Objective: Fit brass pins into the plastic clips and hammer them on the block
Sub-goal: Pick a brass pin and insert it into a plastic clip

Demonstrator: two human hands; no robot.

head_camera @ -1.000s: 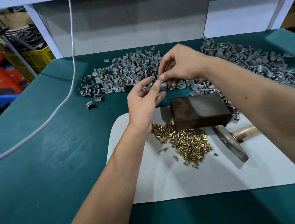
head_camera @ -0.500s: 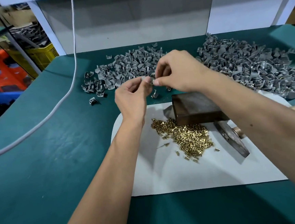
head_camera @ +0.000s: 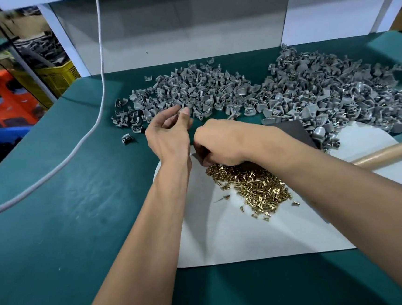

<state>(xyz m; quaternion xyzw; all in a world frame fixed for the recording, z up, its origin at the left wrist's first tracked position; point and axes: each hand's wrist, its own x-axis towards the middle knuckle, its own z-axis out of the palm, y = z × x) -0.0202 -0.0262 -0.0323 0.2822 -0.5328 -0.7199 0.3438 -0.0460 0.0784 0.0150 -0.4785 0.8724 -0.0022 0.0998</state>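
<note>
Clips (head_camera: 190,92) heaped on green bench (head_camera: 55,226), backed by grey wall (head_camera: 184,32).

Loose brass pins (head_camera: 254,189) are heaped at frame centre. Grey clips (head_camera: 190,92) are piled in two heaps across the upper frame. The dark block (head_camera: 295,132) is largely hidden, centre right.

Left hand (head_camera: 169,135) pinching grey clip (head_camera: 182,105), right hand (head_camera: 221,142) over brass pins (head_camera: 254,186)
</note>
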